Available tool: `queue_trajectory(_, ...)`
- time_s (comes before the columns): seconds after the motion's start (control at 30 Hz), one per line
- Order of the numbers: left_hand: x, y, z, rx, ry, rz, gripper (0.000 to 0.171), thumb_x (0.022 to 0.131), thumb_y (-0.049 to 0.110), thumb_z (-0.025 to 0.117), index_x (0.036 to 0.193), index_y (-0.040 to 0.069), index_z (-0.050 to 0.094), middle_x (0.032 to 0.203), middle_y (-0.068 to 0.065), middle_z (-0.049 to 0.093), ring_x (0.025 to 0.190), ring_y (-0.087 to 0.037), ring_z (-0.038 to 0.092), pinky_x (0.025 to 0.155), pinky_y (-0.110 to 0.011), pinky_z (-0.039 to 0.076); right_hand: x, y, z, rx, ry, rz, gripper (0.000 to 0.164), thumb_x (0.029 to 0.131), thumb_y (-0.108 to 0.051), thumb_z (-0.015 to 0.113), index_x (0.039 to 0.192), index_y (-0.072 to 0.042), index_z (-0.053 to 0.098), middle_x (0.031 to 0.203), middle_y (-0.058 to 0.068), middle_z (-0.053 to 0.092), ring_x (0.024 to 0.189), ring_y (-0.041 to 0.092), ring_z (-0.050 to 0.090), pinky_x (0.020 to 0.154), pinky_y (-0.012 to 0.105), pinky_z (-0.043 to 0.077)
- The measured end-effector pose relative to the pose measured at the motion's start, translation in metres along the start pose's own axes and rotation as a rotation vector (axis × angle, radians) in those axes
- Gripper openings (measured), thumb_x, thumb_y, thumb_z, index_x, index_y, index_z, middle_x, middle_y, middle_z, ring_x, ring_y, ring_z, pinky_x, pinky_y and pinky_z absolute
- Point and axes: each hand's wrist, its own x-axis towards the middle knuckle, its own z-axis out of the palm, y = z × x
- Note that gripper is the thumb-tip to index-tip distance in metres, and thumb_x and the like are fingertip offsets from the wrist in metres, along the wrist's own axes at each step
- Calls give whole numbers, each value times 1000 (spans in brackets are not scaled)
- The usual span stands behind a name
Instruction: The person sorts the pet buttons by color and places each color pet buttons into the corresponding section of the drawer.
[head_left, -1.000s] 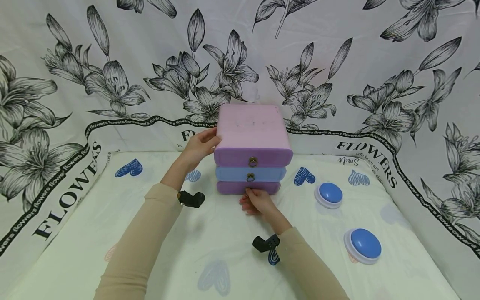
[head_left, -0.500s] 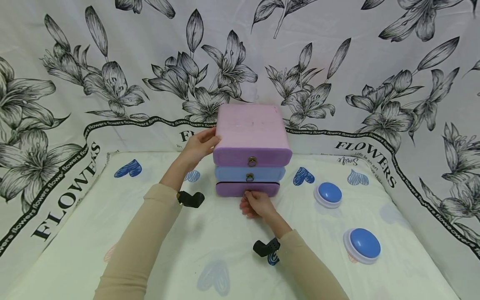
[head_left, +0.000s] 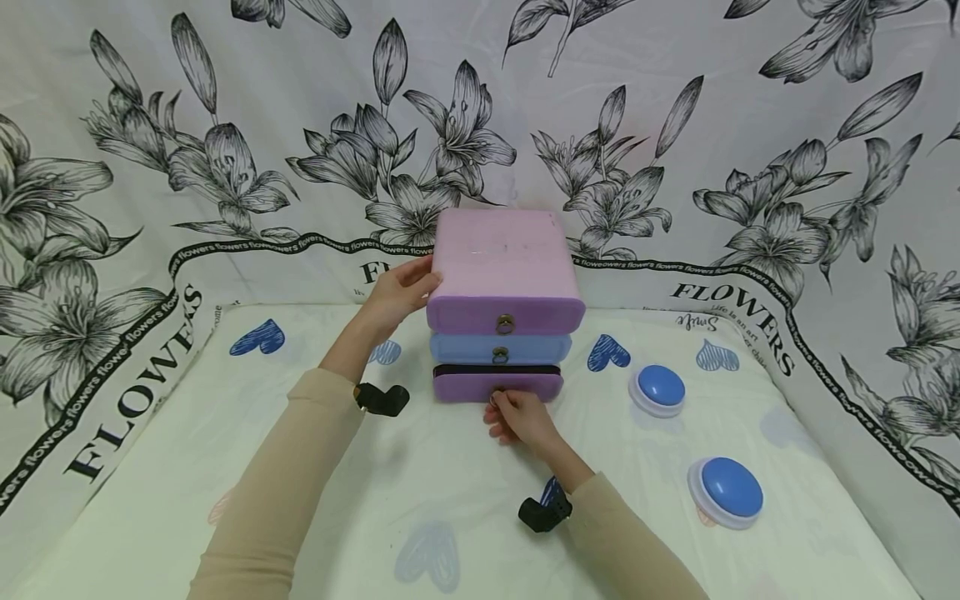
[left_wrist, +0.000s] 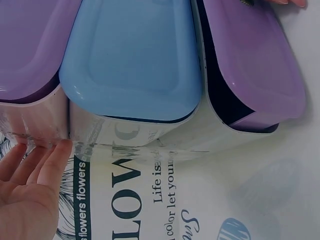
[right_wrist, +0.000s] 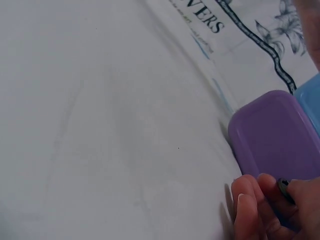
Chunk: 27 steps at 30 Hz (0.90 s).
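Observation:
A small three-drawer cabinet point(head_left: 506, 250) with a pink top stands at the middle back. Its top drawer point(head_left: 465, 315) is purple, the middle one point(head_left: 457, 347) blue, the bottom drawer point(head_left: 461, 386) purple; each front carries a ring pull. My right hand point(head_left: 525, 419) pinches the ring pull point(right_wrist: 285, 190) of the bottom drawer, which is pulled out a little, with a dark gap above its front. Against the cabinet's left side rests my left hand point(head_left: 399, 292); in the left wrist view its straight fingers point(left_wrist: 52, 167) touch the side wall near the top drawer.
Two round blue push buttons point(head_left: 660, 386) on white bases lie to the right, the second button point(head_left: 731, 487) nearer to me. Behind the cabinet rises a flower-printed cloth point(head_left: 337, 125). Pale cloth with printed hearts covers the surface point(head_left: 337, 517).
The bottom drawer has slid out toward me from shut, opening a gap above its front. My right hand has moved back with it. My left hand has stayed at the cabinet's side.

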Motion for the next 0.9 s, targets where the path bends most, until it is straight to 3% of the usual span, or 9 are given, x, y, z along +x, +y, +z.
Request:
queue_trajectory(0.2,0,-1,0,12,7,7,59,89,31,61,142,19,37,143,-1,41,124,-15,46,98,-32,46,-5,3,-3,-5,-31,-13,38,98,-29,45,95,5,64,82,13,66,57,11,59,47,23,52)
queue_trajectory(0.47,0,0,0,18,8,6,59,89,31,61,142,18,37,142,-1,41,123,-14,47,98,-31,46,-12,4,-4,-57,-51,1,36,97,-29,47,90,1,66,75,6,65,56,10,59,48,23,53)
queue_trajectory(0.9,0,-1,0,33,6,15,58,90,32,60,142,18,38,142,-1,42,123,-15,47,97,-30,47,-31,7,-3,-97,-110,-24,34,97,-28,47,92,0,65,78,7,67,57,11,60,48,25,54)
